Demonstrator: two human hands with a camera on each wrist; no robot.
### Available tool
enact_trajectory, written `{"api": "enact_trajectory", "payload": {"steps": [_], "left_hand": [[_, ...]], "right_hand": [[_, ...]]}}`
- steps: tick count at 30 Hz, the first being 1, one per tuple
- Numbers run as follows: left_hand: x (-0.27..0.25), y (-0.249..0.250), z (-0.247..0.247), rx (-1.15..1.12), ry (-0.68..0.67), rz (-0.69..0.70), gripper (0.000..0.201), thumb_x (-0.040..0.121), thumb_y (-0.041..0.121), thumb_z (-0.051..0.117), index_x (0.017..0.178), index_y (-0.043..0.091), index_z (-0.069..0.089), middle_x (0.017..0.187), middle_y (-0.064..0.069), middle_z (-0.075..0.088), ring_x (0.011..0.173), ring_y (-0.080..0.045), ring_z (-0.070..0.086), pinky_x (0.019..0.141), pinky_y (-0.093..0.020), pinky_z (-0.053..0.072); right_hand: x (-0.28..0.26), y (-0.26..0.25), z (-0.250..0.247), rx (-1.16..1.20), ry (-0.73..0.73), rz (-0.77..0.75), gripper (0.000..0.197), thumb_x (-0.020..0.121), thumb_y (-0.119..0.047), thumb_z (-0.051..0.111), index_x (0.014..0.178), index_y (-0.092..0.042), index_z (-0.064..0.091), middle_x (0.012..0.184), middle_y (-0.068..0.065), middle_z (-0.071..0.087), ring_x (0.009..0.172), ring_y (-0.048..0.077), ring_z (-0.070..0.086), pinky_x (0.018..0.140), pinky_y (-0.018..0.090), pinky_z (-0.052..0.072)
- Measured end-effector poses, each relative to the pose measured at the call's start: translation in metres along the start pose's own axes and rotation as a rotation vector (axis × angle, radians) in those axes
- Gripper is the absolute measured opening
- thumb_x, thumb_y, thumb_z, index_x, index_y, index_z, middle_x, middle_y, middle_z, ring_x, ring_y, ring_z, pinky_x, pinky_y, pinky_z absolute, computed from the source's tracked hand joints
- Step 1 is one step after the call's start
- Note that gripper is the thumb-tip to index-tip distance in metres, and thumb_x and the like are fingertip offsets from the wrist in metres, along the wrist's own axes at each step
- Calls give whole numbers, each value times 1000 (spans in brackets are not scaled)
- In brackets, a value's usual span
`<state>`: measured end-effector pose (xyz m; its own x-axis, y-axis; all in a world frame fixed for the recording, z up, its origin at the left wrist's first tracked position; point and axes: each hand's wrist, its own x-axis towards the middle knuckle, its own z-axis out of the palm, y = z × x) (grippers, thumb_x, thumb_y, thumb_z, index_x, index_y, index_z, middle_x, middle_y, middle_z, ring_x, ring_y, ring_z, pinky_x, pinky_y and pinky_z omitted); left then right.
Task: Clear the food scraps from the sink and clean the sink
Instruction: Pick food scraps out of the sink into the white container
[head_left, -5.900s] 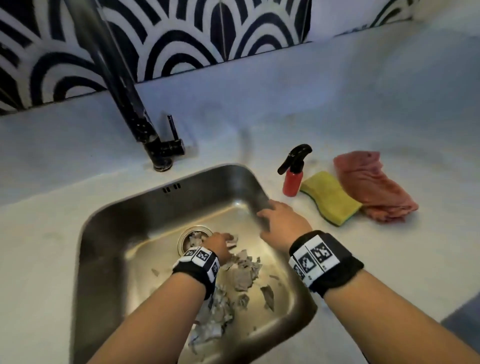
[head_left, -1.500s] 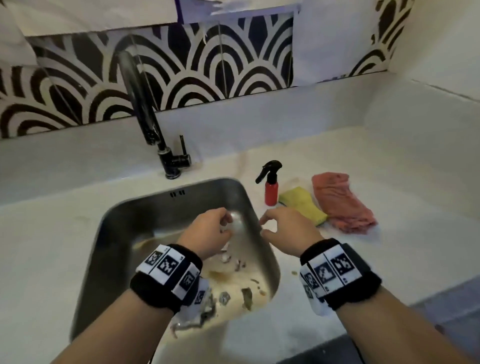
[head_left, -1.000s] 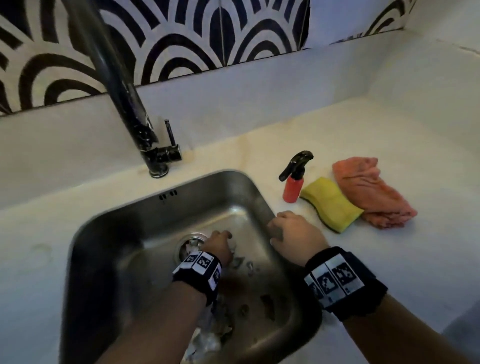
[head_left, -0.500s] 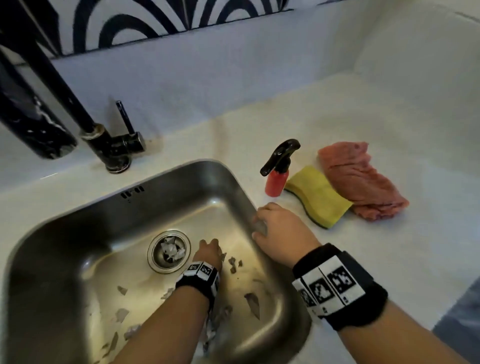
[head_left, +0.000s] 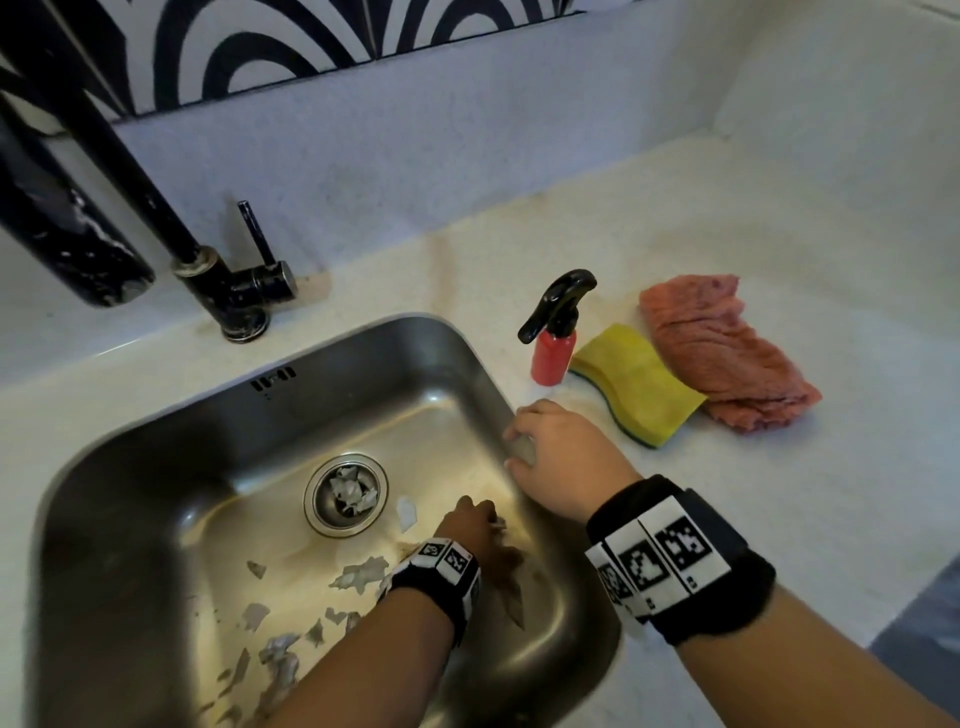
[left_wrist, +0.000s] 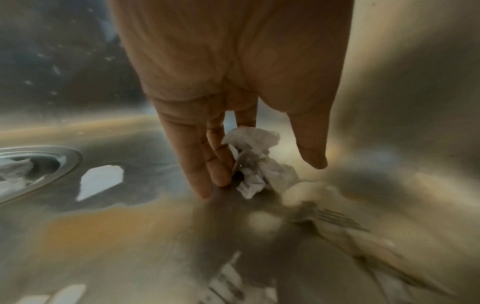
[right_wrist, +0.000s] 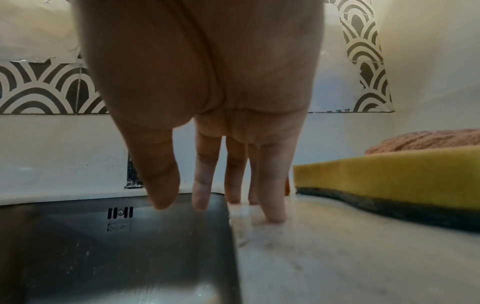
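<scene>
The steel sink holds several torn whitish scraps on its wet, brown-stained floor, and more sit in the drain strainer. My left hand is down on the sink floor, right of the drain. In the left wrist view its straight fingers touch a crumpled white scrap, while the thumb stays apart from it. A flat scrap lies between the hand and the drain. My right hand rests open on the sink's right rim, fingertips on the counter.
A black faucet stands behind the sink. On the counter to the right are a red spray bottle, a yellow sponge and a pink cloth. The patterned wall runs along the back.
My left hand has slid from beside the drain to the right, onto a crumpled scrap. The right hand has stayed on the rim. The view has shifted right.
</scene>
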<state>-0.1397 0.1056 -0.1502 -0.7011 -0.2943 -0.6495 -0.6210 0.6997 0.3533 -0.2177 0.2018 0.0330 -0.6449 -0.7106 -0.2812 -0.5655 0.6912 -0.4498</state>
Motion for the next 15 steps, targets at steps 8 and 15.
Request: {"api": "enact_trajectory", "payload": {"steps": [8, 15], "left_hand": [[-28, 12, 35, 296, -148, 175, 56, 84, 20, 64, 133, 17, 38, 126, -11, 37, 116, -35, 48, 93, -46, 46], [-37, 20, 30, 293, -211, 217, 30, 94, 12, 47, 122, 7, 56, 122, -16, 59, 115, -32, 57, 91, -35, 45]], "right_hand": [[-5, -1, 3, -20, -6, -11, 31, 89, -22, 56, 120, -16, 60, 131, 3, 49, 124, 19, 47, 106, 28, 37], [-9, 2, 3, -2, -15, -1, 29, 89, -20, 56, 118, -16, 60, 129, 2, 50, 118, 19, 51, 101, 28, 40]]}}
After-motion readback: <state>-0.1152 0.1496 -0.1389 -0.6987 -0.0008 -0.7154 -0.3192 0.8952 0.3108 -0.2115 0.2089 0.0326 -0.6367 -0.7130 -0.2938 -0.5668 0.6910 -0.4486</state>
